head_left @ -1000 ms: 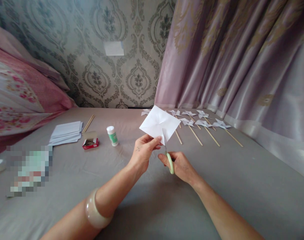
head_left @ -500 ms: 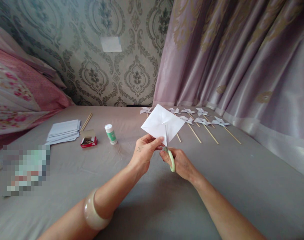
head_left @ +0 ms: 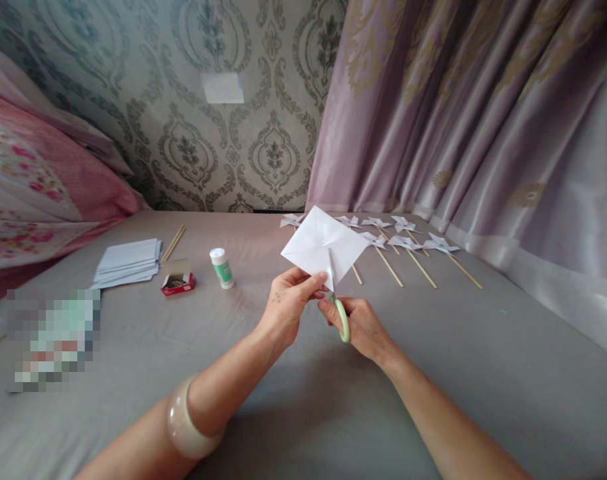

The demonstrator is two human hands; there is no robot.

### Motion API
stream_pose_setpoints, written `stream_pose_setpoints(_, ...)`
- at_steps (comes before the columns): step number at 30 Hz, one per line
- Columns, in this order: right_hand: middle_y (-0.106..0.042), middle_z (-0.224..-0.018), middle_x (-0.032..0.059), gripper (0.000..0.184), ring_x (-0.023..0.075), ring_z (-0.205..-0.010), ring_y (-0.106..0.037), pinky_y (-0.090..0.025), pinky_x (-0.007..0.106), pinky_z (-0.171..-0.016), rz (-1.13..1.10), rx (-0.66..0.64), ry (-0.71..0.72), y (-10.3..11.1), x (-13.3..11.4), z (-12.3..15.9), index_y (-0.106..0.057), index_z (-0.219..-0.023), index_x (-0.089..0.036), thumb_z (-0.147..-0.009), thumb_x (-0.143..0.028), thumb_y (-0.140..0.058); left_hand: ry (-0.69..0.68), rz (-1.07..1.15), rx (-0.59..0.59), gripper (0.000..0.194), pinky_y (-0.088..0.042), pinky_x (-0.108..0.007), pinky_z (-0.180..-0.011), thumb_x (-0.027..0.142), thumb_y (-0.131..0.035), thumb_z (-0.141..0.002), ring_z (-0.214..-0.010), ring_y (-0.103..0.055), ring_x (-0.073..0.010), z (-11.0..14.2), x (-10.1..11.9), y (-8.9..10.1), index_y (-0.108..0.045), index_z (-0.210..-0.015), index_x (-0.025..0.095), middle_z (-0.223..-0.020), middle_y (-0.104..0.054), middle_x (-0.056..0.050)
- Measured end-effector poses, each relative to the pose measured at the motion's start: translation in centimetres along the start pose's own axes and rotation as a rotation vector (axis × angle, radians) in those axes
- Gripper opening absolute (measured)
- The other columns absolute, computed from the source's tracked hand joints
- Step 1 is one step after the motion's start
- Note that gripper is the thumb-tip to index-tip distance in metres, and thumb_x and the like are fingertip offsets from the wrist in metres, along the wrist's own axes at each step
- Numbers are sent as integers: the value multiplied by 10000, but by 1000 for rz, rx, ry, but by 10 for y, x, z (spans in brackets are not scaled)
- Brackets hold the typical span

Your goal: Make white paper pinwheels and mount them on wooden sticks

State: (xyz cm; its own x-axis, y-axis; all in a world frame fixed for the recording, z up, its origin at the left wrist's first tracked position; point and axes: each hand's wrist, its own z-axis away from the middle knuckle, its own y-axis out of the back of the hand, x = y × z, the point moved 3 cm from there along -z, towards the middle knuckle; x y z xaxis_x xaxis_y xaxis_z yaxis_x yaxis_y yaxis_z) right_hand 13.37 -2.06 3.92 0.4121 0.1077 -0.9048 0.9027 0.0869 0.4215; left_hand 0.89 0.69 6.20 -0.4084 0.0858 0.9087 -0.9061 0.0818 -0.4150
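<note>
The single view is taken from the person's head, directed forward and down over the cloth-covered surface (head_left: 408, 400); the forearms are seen close up, with the patterned wallpaper (head_left: 183, 120) framed beyond that surface.

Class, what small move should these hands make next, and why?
Probably the right hand should make a short snip with the green-handled metal scissors, stopping short of the middle of the square white paper: a blade points there across the near corner, which the left hand pinches.

Glue stick (head_left: 222, 269) stands right of small box (head_left: 178, 281).
</note>
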Motion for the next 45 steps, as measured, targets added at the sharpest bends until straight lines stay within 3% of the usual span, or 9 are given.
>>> stream_pose_setpoints(45,-356,-511,-43,512,95,-511,-339,-261,255,-490,-61,24,23,-1,-2,1,-432,-516,-187,-725,-629,-587,93,118,-19,179,-408,-188,-517,174,-776,-597,-512,-549,-75,2,1,-2,-624,-645,92,-587,-635,-37)
